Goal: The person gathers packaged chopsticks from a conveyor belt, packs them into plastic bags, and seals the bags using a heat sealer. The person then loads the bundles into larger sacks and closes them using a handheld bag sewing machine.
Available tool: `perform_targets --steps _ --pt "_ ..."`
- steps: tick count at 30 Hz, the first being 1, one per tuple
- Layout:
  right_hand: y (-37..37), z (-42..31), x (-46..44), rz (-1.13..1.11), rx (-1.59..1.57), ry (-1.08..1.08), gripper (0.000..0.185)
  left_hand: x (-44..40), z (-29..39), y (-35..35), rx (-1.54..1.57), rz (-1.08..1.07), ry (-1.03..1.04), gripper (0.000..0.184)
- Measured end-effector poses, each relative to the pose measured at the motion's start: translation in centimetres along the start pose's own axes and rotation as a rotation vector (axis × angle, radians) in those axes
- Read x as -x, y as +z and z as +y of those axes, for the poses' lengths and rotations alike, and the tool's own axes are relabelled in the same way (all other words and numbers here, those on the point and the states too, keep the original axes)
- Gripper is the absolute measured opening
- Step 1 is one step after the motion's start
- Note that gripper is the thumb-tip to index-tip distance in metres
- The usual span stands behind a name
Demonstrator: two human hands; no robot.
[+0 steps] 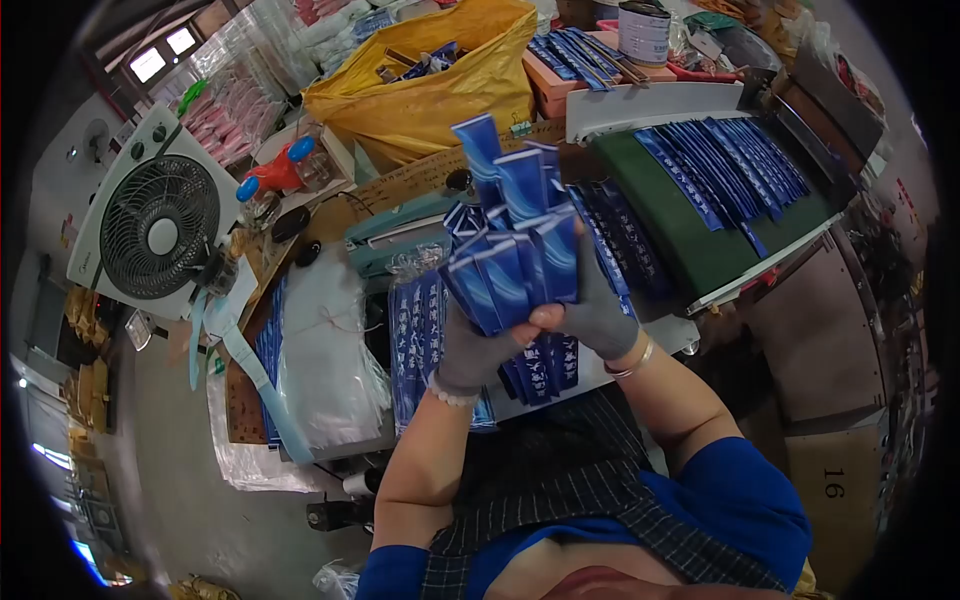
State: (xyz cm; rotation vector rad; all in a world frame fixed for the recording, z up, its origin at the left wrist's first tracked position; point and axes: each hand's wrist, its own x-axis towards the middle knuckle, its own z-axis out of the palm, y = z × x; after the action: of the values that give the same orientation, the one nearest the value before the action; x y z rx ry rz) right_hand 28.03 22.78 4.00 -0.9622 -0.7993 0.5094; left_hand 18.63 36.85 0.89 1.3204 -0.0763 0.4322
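Both of my hands, in grey gloves with bare fingertips, are closed around a thick bundle of slim blue packets (510, 275) with a pale wave pattern. My left hand (474, 352) grips its lower left side. My right hand (597, 318) wraps the right side, and the fingertips meet at the bottom. A few packets stick up above the others. Beneath the bundle, more blue packets (412, 340) with white characters lie on the work table, some partly hidden by my hands and forearms.
A green conveyor belt (690, 255) at right carries a row of blue packets. Clear plastic bags (330, 350) are stacked at left. A yellow sack (440, 110) stands behind, and a fan (160, 235) at far left. An orange box (552, 95) with packets sits at the back.
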Motion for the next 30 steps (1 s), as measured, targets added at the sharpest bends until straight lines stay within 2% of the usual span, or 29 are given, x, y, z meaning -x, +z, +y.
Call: perform_targets --steps 1,2,4,5,7,8,10,11,13,14,16,17,19,20,22,23,25,26,28,29,30 --pt "0.1 -0.3 0.2 -0.029 0.012 -0.104 0.123 0.5 0.4 -0.2 -0.077 -0.036 0.123 0.105" --pt "0.3 -0.7 -0.2 -0.08 0.061 -0.148 0.134 0.4 0.5 -1.1 -0.07 -0.14 0.124 0.13" --pt "-1.0 0.8 0.3 -0.154 0.161 -0.138 0.138 0.0 2.1 -0.7 -0.042 -0.201 0.223 0.136" --pt "-2.3 1.0 0.3 -0.221 0.418 -0.26 0.14 0.8 0.4 -1.3 0.032 -0.211 0.187 0.139" --pt "-1.5 0.9 0.2 -0.267 0.291 -0.206 0.144 1.6 -0.6 -1.8 0.112 -0.256 -0.011 0.141" --pt "-2.0 2.1 -0.4 -0.322 0.394 -0.273 0.135 1.4 -0.9 -2.1 0.084 -0.232 -0.043 0.132" --pt "-0.1 2.0 -1.1 -0.254 0.146 0.037 0.12 1.4 -2.8 -4.4 -0.03 -0.197 -0.235 0.114" --pt "0.2 2.7 -1.7 -0.214 0.238 -0.072 0.092 1.3 -2.4 -4.5 -0.105 -0.219 -0.205 0.098" --pt "2.1 1.3 -1.8 -0.158 0.029 0.03 0.084 2.4 -1.1 -3.2 -0.031 -0.078 -0.067 0.094" --pt "3.8 0.4 -1.2 -0.105 -0.039 0.007 0.074 2.9 0.7 -2.6 -0.041 -0.077 -0.024 0.09" --pt "6.4 -0.9 0.4 0.017 -0.183 0.193 0.062 4.8 4.1 -1.8 0.101 -0.044 -0.249 0.08" --pt "7.3 -0.2 1.4 0.082 -0.191 0.271 0.054 6.1 4.7 -1.9 0.137 -0.016 -0.452 0.071" --pt "7.4 1.5 2.9 0.083 -0.077 0.361 0.052 8.4 4.8 -2.4 0.258 0.05 -0.602 0.061" --pt "6.9 2.0 2.3 -0.049 0.084 0.328 0.049 9.2 4.0 -3.0 0.406 0.016 -0.543 0.057" --pt "6.7 1.9 -0.9 -0.402 0.273 0.278 0.046 10.4 2.8 -4.1 0.625 0.018 -0.585 0.053" --pt "6.2 3.5 -2.4 -0.46 0.282 0.278 0.049 10.8 2.6 -3.9 0.65 0.019 -0.485 0.052" --pt "8.6 3.2 -5.1 -0.78 0.132 0.56 0.054 11.9 0.1 -4.6 0.735 0.102 -0.468 0.063" --pt "8.5 5.9 -5.8 -0.885 0.092 0.478 0.056 12.8 -0.8 -5.4 0.783 0.053 -0.506 0.064" --pt "8.5 10.4 -6.2 -1.043 0.045 0.475 0.051 14.5 1.2 -6.0 0.63 0.14 -0.469 0.066" --pt "9.6 10.1 -5.6 -1.001 0.044 0.519 0.045 15.4 0.9 -7.6 0.354 0.08 -0.38 0.056" --pt "10.0 10.3 -5.6 -1.005 0.046 0.528 0.045 16.5 1.6 -9.8 0.114 0.032 -0.416 0.057"
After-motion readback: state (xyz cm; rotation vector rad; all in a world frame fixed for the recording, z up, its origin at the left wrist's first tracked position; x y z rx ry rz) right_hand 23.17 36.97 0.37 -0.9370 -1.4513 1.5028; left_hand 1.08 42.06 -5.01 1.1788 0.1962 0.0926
